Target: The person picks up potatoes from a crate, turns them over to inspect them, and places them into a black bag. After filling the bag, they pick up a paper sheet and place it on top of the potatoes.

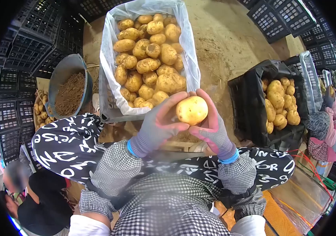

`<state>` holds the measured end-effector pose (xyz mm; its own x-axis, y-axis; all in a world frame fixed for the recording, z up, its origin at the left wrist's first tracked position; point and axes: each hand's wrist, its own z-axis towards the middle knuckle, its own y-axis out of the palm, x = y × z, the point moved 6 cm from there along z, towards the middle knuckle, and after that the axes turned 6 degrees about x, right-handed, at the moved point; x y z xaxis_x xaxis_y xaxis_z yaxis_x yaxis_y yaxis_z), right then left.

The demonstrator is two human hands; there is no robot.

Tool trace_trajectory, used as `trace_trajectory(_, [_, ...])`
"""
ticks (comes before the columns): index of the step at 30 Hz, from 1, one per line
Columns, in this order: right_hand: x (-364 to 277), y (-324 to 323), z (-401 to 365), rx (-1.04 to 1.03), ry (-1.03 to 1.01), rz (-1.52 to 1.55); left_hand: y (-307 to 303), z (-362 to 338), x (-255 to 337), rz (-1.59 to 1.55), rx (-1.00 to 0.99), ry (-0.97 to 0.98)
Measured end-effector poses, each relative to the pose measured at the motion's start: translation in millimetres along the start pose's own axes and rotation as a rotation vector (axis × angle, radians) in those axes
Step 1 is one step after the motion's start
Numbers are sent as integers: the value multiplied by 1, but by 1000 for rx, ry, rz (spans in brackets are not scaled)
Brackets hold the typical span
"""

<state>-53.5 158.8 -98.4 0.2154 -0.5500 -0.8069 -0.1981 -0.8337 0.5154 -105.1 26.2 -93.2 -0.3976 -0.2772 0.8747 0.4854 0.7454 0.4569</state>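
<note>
Between my two gloved hands is a pale yellow potato (192, 110) with a few small marks on its skin. My left hand (158, 120) curves round its left side, thumb at the lower edge and fingers along the top. On the other side my right hand (212, 126) cups it with fingers and thumb. Both gloves are grey and pinkish with blue cuffs. Just beyond my hands stands a crate lined with white plastic (107, 51), holding many soil-specked potatoes (148, 65).
A blue-grey tub of soil (86, 92) stands left, beside loose potatoes (40, 108). At right is a black-lined crate (246, 106) of potatoes. Black crates (34, 35) are stacked along the left and upper right (282, 17). Other people sit at lower left (42, 200) and far right (329, 129).
</note>
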Motion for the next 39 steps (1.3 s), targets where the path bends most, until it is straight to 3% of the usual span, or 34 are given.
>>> trace_trajectory(9, [-4, -10, -10, 26, -11, -80, 8, 1, -2, 173, -107, 25])
trace_trajectory(13, [-5, -28, -16, 270, -23, -210, 19, 6, -16, 258, 26, -70])
trace_trajectory(15, [-9, -83, -18, 499, -110, 159, 23, 24, -27, 293, 117, 36])
trace_trajectory(16, [-37, -96, -19, 282, -173, 508, 18, 30, -30, 296, 151, 115])
trace_trajectory(17, [-71, -94, -18, 21, -262, 824, 3, 39, -23, 541, 222, 216])
trace_trajectory(18, [-95, -110, -31, 4, -385, 984, -14, 55, -10, 785, 288, 313])
trace_trajectory(19, [-100, -144, -44, 136, -438, 832, -34, 76, 4, 1031, 352, 413])
trace_trajectory(20, [-105, -178, -58, 273, -470, 674, -71, 103, 5, 1012, 394, 352])
trace_trajectory(21, [-109, -186, -62, 130, -486, 717, -109, 129, 6, 989, 433, 288])
trace_trajectory(23, [-109, -169, -53, -72, -458, 722, -166, 161, 28, 1505, 727, 82])
trace_trajectory(25, [-95, -171, -48, 27, -434, 649, -189, 170, 62, 1668, 865, -54])
trace_trajectory(26, [-88, -174, -44, 82, -426, 613, -212, 180, 59, 1735, 869, 2])
trace_trajectory(28, [-87, -164, -42, 377, -439, 569, -266, 200, 28, 1865, 868, 101])
trace_trajectory(29, [-87, -164, -42, 525, -442, 543, -266, 206, 33, 1862, 816, -21])
trace_trajectory(31, [-82, -164, -39, 519, -438, 505, -258, 204, 44, 1838, 708, -286])
trace_trajectory(32, [-79, -165, -37, 513, -437, 484, -254, 206, 47, 1968, 685, -196])
trace_trajectory(35, [-70, -148, -28, 586, -377, 403, -246, 196, 54, 1730, 555, -95])
trace_trajectory(36, [-69, -138, -24, 616, -355, 352, -235, 193, 60, 1647, 510, 47])
trace_trajectory(38, [-64, -121, -16, 666, -406, -78, -206, 170, 65, 1464, 413, 307])
trace_trajectory(39, [-63, -109, -13, 684, -376, -125, -182, 159, 70, 1408, 362, 343])
